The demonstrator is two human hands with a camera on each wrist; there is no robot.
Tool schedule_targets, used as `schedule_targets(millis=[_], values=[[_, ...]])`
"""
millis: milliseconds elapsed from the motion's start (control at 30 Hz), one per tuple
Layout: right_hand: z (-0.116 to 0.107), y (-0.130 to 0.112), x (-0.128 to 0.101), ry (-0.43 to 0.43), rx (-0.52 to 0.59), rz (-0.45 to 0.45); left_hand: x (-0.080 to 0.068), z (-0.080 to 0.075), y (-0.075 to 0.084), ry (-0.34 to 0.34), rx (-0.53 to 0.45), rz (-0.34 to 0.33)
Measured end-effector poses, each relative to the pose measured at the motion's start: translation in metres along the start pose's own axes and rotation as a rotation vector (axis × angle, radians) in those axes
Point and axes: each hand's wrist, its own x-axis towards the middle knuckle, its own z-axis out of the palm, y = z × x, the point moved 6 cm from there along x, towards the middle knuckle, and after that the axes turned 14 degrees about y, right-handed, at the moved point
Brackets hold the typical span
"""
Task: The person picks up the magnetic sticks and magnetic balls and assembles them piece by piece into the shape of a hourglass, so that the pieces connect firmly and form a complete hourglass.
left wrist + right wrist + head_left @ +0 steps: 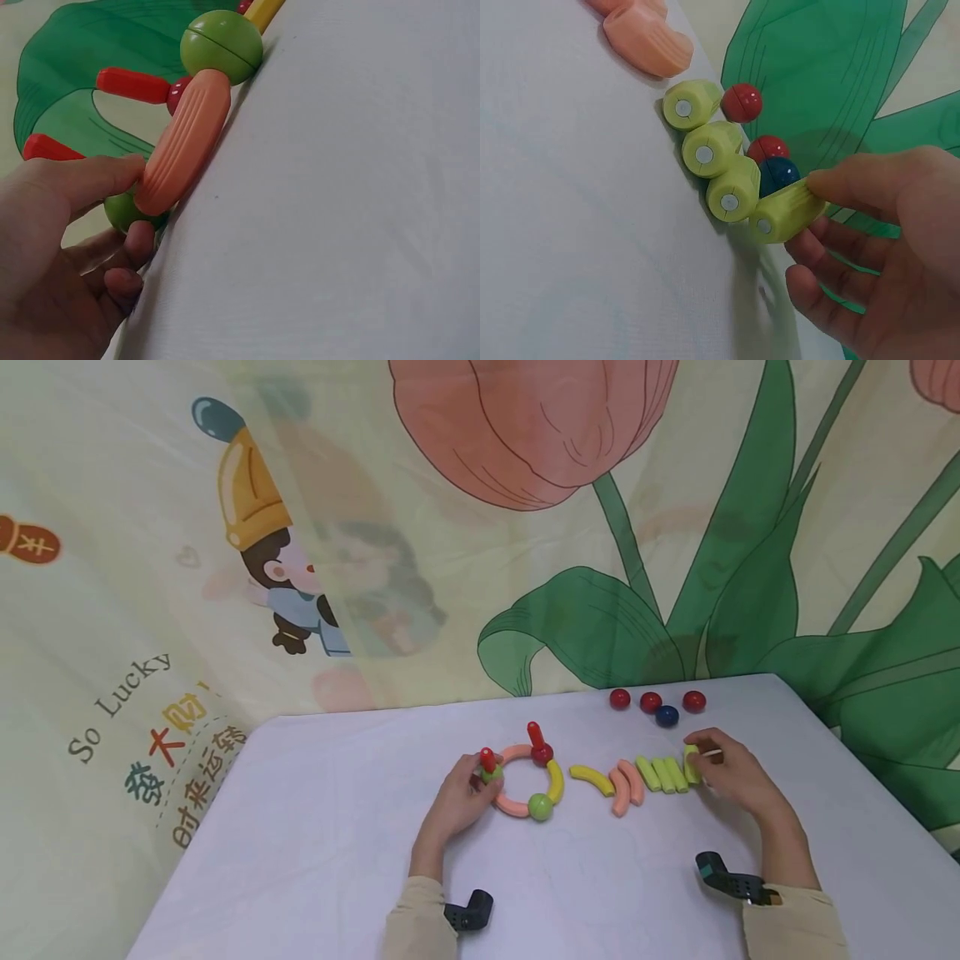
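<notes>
A ring of curved toy pieces (525, 781) lies on the white table (315, 827): pink arcs, a yellow arc, green balls and red pegs. My left hand (461, 797) pinches the green ball (124, 212) at the ring's left end, under a red peg (487, 758); a pink arc (184, 142) runs from it to another green ball (221, 45). To the right lie a yellow arc (591, 779), two pink arcs (626, 785) and a row of lime-green pieces (705, 150). My right hand (731, 772) grips the rightmost lime-green piece (784, 214).
Three red balls (651, 701) and a dark blue ball (666, 716) sit near the table's far edge, behind the lime-green row. A printed cloth with a tulip and cartoon figure hangs behind the table. The table's near half is bare cloth.
</notes>
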Motion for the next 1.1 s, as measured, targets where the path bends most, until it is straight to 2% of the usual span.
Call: schedule_targets(millis=[167,300,500,667,800,1000,1100], values=[[-0.001,-0.003,0.000,0.031,0.013,-0.009,-0.001,-0.003,-0.002,-0.057,0.007,-0.031],[-0.001,-0.007,0.001,0.060,0.043,-0.034,-0.004,-0.007,-0.001,-0.138,0.026,-0.060],[0.002,-0.014,0.002,0.075,0.076,-0.069,-0.007,-0.008,0.000,-0.265,-0.015,-0.031],[0.005,-0.019,0.001,0.065,0.066,-0.093,-0.006,-0.007,-0.001,-0.304,-0.065,-0.028],[0.006,-0.023,0.000,0.078,0.049,-0.114,-0.005,-0.009,-0.003,-0.252,-0.099,-0.056],[0.011,-0.030,-0.001,0.049,0.083,-0.176,0.001,-0.006,-0.010,-0.051,-0.091,-0.127],[0.014,-0.033,-0.002,0.049,0.092,-0.210,0.004,-0.001,-0.009,0.038,-0.042,-0.109]])
